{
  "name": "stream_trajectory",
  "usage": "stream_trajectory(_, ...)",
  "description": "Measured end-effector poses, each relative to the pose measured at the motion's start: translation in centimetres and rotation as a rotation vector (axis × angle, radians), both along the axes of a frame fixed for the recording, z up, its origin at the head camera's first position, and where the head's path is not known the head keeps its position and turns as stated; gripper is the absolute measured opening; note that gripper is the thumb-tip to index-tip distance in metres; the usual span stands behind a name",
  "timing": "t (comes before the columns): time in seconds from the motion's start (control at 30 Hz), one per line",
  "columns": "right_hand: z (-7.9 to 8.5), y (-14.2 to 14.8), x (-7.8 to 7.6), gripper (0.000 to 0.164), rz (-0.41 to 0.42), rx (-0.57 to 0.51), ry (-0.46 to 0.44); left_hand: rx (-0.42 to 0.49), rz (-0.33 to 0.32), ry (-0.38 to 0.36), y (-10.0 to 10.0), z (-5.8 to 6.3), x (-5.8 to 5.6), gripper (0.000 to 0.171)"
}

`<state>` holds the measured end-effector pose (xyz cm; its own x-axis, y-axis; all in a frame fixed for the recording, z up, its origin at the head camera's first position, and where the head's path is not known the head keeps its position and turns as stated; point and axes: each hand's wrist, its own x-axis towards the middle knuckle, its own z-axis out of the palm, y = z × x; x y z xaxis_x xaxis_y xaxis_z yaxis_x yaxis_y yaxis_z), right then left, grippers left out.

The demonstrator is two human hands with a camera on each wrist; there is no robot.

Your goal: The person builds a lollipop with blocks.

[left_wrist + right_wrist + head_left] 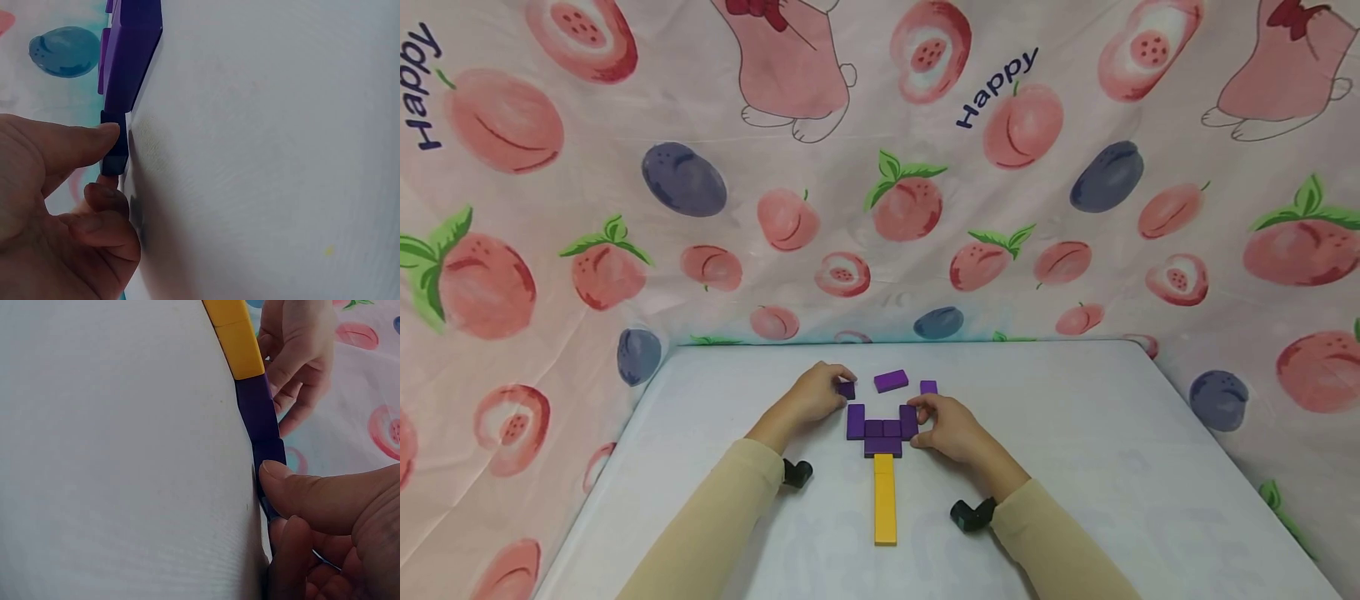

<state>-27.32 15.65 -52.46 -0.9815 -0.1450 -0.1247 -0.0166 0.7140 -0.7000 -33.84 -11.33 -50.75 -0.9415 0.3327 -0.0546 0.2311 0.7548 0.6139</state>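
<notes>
Near the far side of the table, my left hand (817, 393) pinches a small dark purple block (847, 390) between thumb and fingers. In the left wrist view the thumb lies on that block, close to a longer purple block (134, 56). My right hand (957, 427) holds the upright purple block (908, 422) on the right of a U-shaped purple group, thumb at its near end and fingertips at its far end. A matching purple block (856, 422) forms the left side. Several purple blocks (883, 447) join them at the base, touching a yellow strip (885, 504) below.
Beyond the group lie a loose purple block (891, 381), slightly turned, and a smaller purple block (928, 387) behind my right fingers. All rest on a white table (1112, 467). A fruit-printed cloth (850, 208) hangs behind it. Black wrist devices (972, 516) sit at both cuffs.
</notes>
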Motion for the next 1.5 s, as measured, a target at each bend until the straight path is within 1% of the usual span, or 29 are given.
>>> stream_trajectory(0.2, 0.1, 0.0, 0.2, 0.058, 0.0, 0.003, -0.001, -0.001, 0.015, -0.016, -0.1, 0.0, 0.1, 0.036)
stream_trajectory(0.5, 0.1, -0.1, 0.0, 0.058, -0.002, 0.002, 0.0, 0.01, 0.033, -0.009, -0.3, -0.5, -0.1, 0.034)
stream_trajectory(0.63, 0.2, -0.1, 0.1, 0.057, -0.004, 0.0, -0.004, 0.018, 0.04, -0.003, -0.5, -0.4, -0.1, 0.035)
stream_trajectory(0.77, 0.1, -0.1, 0.0, 0.057, -0.008, -0.001, -0.01, 0.027, 0.048, -0.003, -0.4, -0.1, 0.0, 0.036)
stream_trajectory(1.0, 0.0, -0.1, -0.1, 0.058, -0.01, -0.006, -0.009, 0.041, 0.028, -0.005, 0.2, 0.9, 0.5, 0.036)
stream_trajectory(1.2, -0.1, -0.1, -0.1, 0.058, -0.011, -0.001, -0.006, 0.056, 0.014, -0.009, 0.9, 0.9, 0.7, 0.035)
stream_trajectory(1.5, -0.3, -0.1, -0.2, 0.058, -0.014, 0.003, -0.013, 0.05, -0.002, -0.018, 1.8, 1.0, 1.1, 0.034)
